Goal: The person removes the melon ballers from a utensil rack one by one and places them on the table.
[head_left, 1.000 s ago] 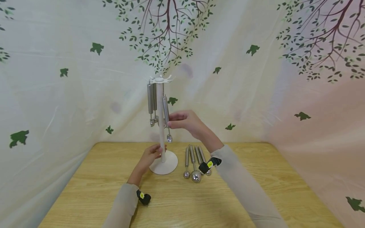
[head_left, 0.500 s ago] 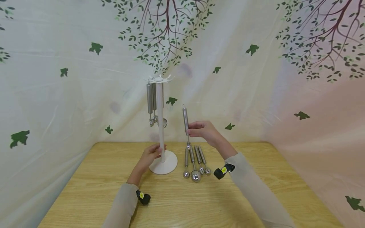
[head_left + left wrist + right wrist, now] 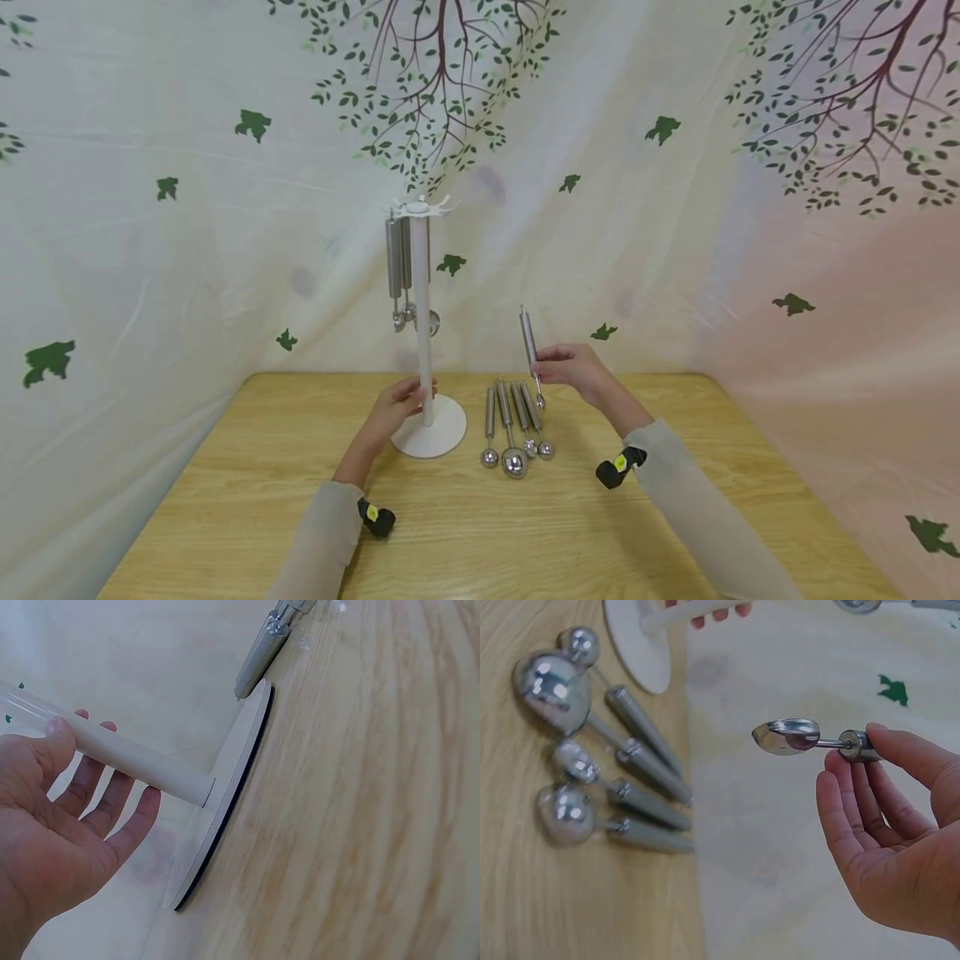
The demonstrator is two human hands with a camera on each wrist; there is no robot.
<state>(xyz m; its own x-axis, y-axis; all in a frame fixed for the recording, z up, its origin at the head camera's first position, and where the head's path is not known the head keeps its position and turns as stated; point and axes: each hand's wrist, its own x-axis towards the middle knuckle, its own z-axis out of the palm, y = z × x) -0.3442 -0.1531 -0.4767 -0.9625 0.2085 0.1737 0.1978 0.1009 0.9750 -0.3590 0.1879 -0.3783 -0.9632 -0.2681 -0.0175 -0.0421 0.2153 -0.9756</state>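
Between thumb and fingers, my right hand (image 3: 576, 371) pinches the lower handle of a small steel scoop (image 3: 528, 343). In the right wrist view the scoop's shiny oval bowl (image 3: 786, 737) sticks out past the fingertips. The scoop is upright in the air, close above the right end of a row of steel scoops (image 3: 514, 462) lying on the table. My left hand (image 3: 392, 412) holds the pole of a white rotating utensil stand (image 3: 422, 333) low down, thumb on one side and fingers behind, as the left wrist view shows. Several steel scoops (image 3: 395, 258) hang from the stand's hooks, partly behind the pole.
The stand's round base (image 3: 450, 433) rests on the wooden table (image 3: 465, 533), left of the lying scoops. A pale curtain (image 3: 637, 267) printed with leaves and branches hangs right behind the table's back edge.
My right hand has carried the small scoop from beside the stand's pole to the right and down, above the row on the table. My left hand has stayed on the pole.
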